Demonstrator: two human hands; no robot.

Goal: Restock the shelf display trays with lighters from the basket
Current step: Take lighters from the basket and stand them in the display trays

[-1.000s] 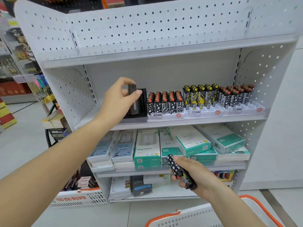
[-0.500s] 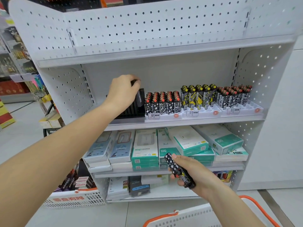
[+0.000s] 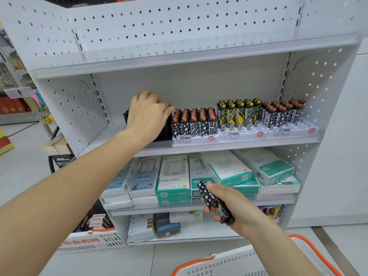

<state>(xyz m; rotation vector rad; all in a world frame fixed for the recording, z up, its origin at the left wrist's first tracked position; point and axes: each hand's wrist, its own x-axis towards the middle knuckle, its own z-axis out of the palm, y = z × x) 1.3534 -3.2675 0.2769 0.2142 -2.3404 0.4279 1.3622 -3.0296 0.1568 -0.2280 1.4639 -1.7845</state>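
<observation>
Head view, close, facing shelf (image 3: 229,145)

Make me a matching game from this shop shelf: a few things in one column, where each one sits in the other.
Things:
1. star lighter
2. yellow-capped lighters
3. black tray
4. green boxes

Places:
A. far left of the lighter shelf
B. in the right hand
C. shelf below the lighters
D. second white tray from the right

Pairs: 1-B, 2-D, 3-A, 4-C
</observation>
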